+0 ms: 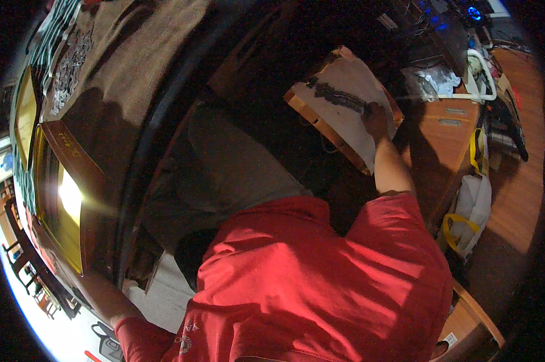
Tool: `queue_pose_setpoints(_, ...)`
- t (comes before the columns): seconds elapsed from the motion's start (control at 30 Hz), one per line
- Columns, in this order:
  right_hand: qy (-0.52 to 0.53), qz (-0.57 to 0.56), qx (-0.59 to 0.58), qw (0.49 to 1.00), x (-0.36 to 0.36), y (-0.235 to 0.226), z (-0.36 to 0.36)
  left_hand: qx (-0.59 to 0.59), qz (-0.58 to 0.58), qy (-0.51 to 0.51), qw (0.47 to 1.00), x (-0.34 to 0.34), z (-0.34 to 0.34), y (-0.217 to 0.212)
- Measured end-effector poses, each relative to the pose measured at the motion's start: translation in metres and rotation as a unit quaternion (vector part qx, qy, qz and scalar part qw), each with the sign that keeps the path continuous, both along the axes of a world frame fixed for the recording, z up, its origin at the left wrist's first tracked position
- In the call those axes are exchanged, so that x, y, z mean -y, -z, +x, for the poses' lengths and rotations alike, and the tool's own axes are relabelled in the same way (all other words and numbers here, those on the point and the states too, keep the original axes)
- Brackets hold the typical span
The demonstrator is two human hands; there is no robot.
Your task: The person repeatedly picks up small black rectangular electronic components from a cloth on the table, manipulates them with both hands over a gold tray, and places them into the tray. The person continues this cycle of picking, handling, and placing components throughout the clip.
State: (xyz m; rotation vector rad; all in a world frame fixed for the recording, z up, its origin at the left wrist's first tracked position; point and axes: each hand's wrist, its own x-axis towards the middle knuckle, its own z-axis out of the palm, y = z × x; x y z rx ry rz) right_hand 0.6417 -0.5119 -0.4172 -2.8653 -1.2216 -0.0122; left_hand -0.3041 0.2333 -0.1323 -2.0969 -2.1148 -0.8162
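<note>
My right hand (376, 119) is over a shallow wooden drawer or tray (351, 148) with a pale grey inside. A dark, uneven strip (339, 96) lies across that pale surface and runs up to my fingers. The hand is in shadow, so I cannot make out whether it grips the strip or only touches it. On the left, my left forearm (100, 295) reaches up behind an open yellow-lined box (73, 241) with a brown outer flap. A bright glare shines inside this box. The box hides most of my left hand, its fingers included.
A brown cloth-covered surface (145, 60) spreads along the upper left, bearing a patch of small grey pieces (73, 66). At right stand a wooden cabinet (441, 130) with metal handles, a white tubular frame (490, 78) and a white bag with yellow straps (474, 202).
</note>
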Motion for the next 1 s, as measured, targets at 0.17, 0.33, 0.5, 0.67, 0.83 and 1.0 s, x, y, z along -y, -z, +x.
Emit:
queue_pose_setpoints(0.17,0.051,-0.038,-0.064,0.996,-0.005,-0.007,-0.002,-0.002,-0.004,0.001,1.000,0.000,-0.002,0.002)
queue_pose_setpoints(0.33,0.034,0.056,-0.017,0.998,-0.004,0.002,-0.001,-0.005,-0.005,0.001,1.000,0.001,-0.002,0.001)
queue_pose_setpoints(0.5,0.027,0.091,-0.011,0.995,0.008,0.008,0.003,-0.003,-0.007,-0.001,1.000,0.005,-0.005,0.000)
queue_pose_setpoints(0.67,0.071,0.001,-0.074,0.995,0.013,-0.024,-0.003,-0.006,-0.008,0.000,1.000,0.004,-0.006,0.001)
queue_pose_setpoints(0.83,0.132,-0.011,-0.108,0.985,0.000,-0.049,-0.013,-0.005,-0.009,0.000,1.000,0.001,-0.004,0.001)
queue_pose_setpoints(1.0,0.103,-0.036,-0.074,0.991,0.001,-0.045,-0.012,-0.008,-0.015,0.000,1.000,-0.002,0.002,0.002)
